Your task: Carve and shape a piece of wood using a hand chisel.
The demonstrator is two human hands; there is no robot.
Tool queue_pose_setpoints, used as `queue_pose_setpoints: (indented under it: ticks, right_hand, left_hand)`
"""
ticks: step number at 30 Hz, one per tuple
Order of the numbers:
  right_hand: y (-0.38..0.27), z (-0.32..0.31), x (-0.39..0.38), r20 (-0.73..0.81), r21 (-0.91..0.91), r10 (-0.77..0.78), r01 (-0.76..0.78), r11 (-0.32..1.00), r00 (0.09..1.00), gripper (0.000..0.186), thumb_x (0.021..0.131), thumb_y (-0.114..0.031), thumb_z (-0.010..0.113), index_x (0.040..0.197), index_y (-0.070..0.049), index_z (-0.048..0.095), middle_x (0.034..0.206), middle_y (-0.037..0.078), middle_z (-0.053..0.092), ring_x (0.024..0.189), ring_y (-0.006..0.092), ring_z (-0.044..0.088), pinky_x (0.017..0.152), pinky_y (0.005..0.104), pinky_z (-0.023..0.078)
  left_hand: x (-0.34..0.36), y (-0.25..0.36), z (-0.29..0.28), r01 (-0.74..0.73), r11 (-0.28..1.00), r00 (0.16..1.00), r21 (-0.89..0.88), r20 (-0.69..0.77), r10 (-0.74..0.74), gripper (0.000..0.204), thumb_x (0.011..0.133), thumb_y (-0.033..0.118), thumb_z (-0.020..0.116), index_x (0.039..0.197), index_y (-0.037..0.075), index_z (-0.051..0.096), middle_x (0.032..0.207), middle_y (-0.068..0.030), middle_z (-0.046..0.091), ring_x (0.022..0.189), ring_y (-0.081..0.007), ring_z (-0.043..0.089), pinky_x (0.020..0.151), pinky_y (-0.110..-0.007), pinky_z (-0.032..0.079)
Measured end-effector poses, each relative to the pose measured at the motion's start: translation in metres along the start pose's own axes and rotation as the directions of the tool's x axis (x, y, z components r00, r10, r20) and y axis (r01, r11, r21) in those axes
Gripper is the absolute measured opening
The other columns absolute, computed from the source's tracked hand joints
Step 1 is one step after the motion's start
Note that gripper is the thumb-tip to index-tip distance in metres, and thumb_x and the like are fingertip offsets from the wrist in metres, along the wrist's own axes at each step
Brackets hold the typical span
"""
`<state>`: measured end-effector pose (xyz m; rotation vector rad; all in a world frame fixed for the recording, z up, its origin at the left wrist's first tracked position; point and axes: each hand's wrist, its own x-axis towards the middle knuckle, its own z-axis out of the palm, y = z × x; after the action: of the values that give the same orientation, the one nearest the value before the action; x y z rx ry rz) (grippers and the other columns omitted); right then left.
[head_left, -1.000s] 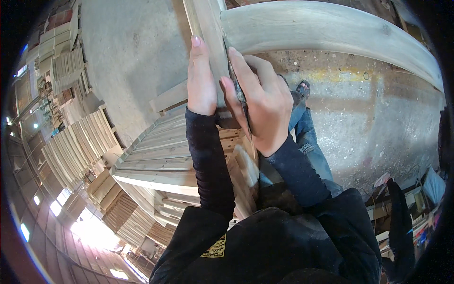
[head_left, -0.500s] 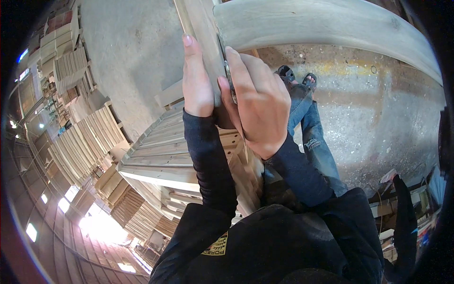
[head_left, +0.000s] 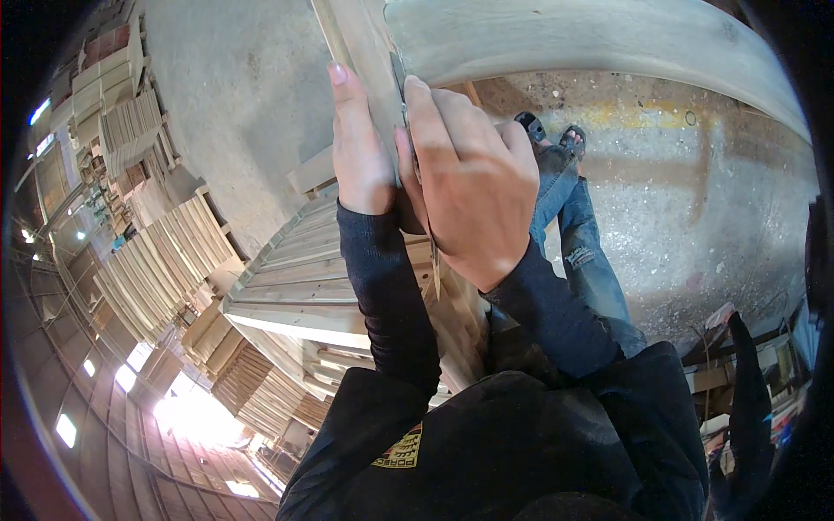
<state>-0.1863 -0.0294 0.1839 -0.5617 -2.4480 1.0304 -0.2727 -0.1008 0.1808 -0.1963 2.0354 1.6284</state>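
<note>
A pale wooden rail (head_left: 363, 43) runs up from between my hands, beside a wide curved wooden piece (head_left: 573, 36). My left hand (head_left: 360, 152) lies along the rail's left side, thumb stretched upward against it; its other fingers are hidden. Pinched in my right hand (head_left: 478, 182) is a thin metal blade (head_left: 397, 69), held lengthwise against the rail. One end of it shows beyond the fingertips, and a narrow pointed end comes out below the palm. My fingers cover its middle, so I cannot make out the exact tool.
Slatted wooden parts (head_left: 295, 295) are stacked below left of my hands. Farther left are more stacks of boards (head_left: 165, 269). Legs in ripped jeans (head_left: 578, 234) with dark sandals show on the speckled floor (head_left: 695, 226). At the lower right is another person's dark-clad limb (head_left: 749, 382).
My right hand has slid slightly up and left along the rail with the blade. My left hand keeps nearly the same place. The view has shifted a little.
</note>
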Motion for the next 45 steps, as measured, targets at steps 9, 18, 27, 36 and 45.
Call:
queue_pose_setpoints:
  ticks: [9, 18, 27, 36, 45]
  right_hand:
    - [-0.002, -0.006, 0.008, 0.001, 0.081, 0.059, -0.059, 0.995, 0.998, 0.029, 0.092, -0.022, 0.062, 0.113, -0.002, 0.062, 0.089, 0.012, 0.062, 0.076, 0.0296, 0.063, 0.064, 0.0387, 0.047]
    - [-0.001, -0.008, 0.005, 0.086, -0.038, 0.042, -0.038, 0.999, 0.995, 0.028, 0.093, -0.028, 0.061, 0.079, -0.006, 0.052, 0.066, 0.010, 0.058, 0.058, 0.0296, 0.062, 0.053, 0.0381, 0.048]
    - [0.004, -0.003, 0.004, 0.091, 0.018, 0.022, -0.023, 1.000, 0.996, 0.022, 0.092, -0.025, 0.064, 0.087, -0.004, 0.058, 0.072, 0.012, 0.062, 0.065, 0.0303, 0.065, 0.056, 0.0376, 0.050]
    - [0.026, -0.013, 0.013, 0.174, 0.178, -0.051, 0.019, 0.984, 0.983, 0.017, 0.091, -0.018, 0.066, 0.090, -0.004, 0.057, 0.076, 0.015, 0.064, 0.072, 0.0330, 0.065, 0.061, 0.0390, 0.051]
    - [0.029, -0.006, 0.010, 0.110, 0.163, -0.065, 0.046, 0.986, 0.992, 0.019, 0.091, -0.021, 0.066, 0.087, -0.005, 0.057, 0.072, 0.013, 0.063, 0.068, 0.0321, 0.065, 0.059, 0.0394, 0.051]
  left_hand:
    - [0.007, -0.005, -0.004, 0.014, 0.998, 1.000, -0.059, 0.016, -0.013, 0.073, 0.103, 0.064, 0.028, 0.134, 0.003, 0.053, 0.112, -0.0073, 0.065, 0.096, -0.0160, 0.062, 0.082, -0.029, 0.051]
    - [0.009, -0.004, -0.008, -0.115, 0.982, 0.991, 0.148, 0.084, 0.103, 0.079, 0.101, 0.070, 0.024, 0.123, 0.003, 0.060, 0.094, -0.0076, 0.068, 0.085, -0.0162, 0.064, 0.077, -0.029, 0.051]
    - [0.008, -0.006, -0.006, -0.096, 0.991, 0.995, 0.093, -0.027, 0.099, 0.079, 0.102, 0.067, 0.023, 0.129, 0.002, 0.059, 0.106, -0.0080, 0.067, 0.094, -0.0161, 0.063, 0.083, -0.029, 0.051]
    - [0.001, 0.004, -0.001, -0.114, 0.978, 0.993, 0.174, 0.012, 0.114, 0.078, 0.104, 0.065, 0.020, 0.129, 0.001, 0.058, 0.109, -0.0086, 0.066, 0.098, -0.0163, 0.061, 0.089, -0.030, 0.049]
    - [0.000, 0.002, -0.005, -0.100, 0.992, 0.995, 0.081, 0.020, 0.098, 0.066, 0.105, 0.059, 0.028, 0.125, 0.004, 0.059, 0.102, -0.0047, 0.065, 0.091, -0.0141, 0.060, 0.081, -0.027, 0.049]
